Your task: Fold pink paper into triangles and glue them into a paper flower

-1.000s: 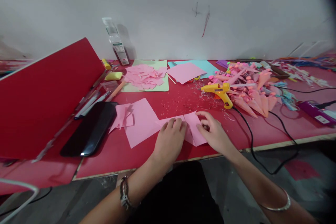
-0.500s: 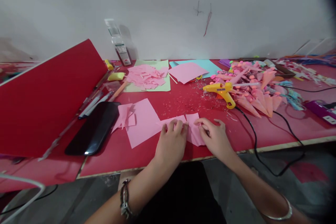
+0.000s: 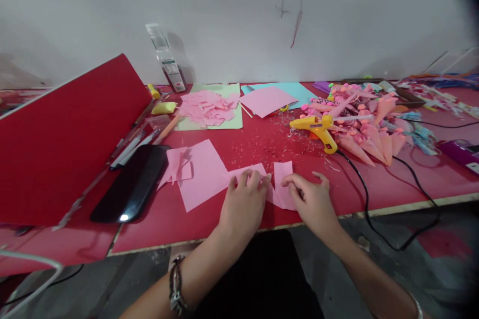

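My left hand (image 3: 243, 202) lies over a sheet of pink paper (image 3: 257, 167), its bent fingers pressing the sheet to the red table. A narrower pink strip (image 3: 283, 172) stands at an angle to that sheet. The two part at the top in a V-shaped gap and still meet near the bottom. Thumb and fingers of my right hand (image 3: 314, 204) pinch the strip's right edge; the fingertips partly hide the grip. Left of my hands lies a larger pink sheet (image 3: 204, 174), with small cut pink pieces (image 3: 178, 165) beside it.
A yellow glue gun (image 3: 318, 127) rests by a heap of pink paper cones (image 3: 374, 129), its black cord trailing over the table edge. A phone (image 3: 132, 184), pens (image 3: 130, 152), a leaning red board (image 3: 75, 144) and a bottle (image 3: 170, 67) stand left. Pink scraps (image 3: 209, 108) lie behind.
My right hand has shifted right with the pink strip, and the gap between strip and sheet has widened. My left hand has stayed nearly in place.
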The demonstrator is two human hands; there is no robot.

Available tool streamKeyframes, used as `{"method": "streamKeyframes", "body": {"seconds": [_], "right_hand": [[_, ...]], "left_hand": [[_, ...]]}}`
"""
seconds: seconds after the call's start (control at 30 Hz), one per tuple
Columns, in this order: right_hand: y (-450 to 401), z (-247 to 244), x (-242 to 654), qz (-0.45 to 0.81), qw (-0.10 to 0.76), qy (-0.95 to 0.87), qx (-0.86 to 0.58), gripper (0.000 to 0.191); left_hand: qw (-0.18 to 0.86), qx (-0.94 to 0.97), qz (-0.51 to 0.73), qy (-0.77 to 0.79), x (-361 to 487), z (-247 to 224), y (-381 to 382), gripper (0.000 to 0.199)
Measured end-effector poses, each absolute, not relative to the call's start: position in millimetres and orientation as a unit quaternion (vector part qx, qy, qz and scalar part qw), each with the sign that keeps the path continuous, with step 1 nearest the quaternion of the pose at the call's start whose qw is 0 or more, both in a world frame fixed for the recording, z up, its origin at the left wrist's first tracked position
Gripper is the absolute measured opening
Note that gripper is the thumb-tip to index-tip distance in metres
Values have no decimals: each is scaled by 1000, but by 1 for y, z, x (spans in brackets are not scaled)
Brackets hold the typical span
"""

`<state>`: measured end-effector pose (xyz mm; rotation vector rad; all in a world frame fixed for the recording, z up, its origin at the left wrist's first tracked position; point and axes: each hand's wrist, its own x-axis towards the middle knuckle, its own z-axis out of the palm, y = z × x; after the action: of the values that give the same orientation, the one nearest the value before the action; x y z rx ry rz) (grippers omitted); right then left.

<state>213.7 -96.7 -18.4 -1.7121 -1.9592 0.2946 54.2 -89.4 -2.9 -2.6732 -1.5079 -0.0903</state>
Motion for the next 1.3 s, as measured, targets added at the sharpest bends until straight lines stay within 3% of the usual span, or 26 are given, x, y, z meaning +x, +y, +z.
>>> {"method": "streamKeyframes", "body": {"seconds": [0.6, 0.97, 1.07, 1.23, 1.3], "right_hand": [[-107, -20, 236, 74, 265, -711, -647, 19], [-91, -4, 216, 250, 400, -670, -573, 17], [-81, -3, 202, 266, 429, -657, -560, 16], [-69, 1, 191, 260, 480, -631, -550, 16], [-67, 6, 188, 251, 486, -637, -543, 14]], "left_hand": [[48, -870, -26, -490, 53, -4, -89, 43], [23, -894, -29, -446, 47, 12, -71, 29], [-35, -908, -72, -411, 43, 24, -60, 21], [-305, -826, -223, -418, 32, 39, -50, 40], [-348, -795, -259, -423, 29, 41, -48, 37]]}}
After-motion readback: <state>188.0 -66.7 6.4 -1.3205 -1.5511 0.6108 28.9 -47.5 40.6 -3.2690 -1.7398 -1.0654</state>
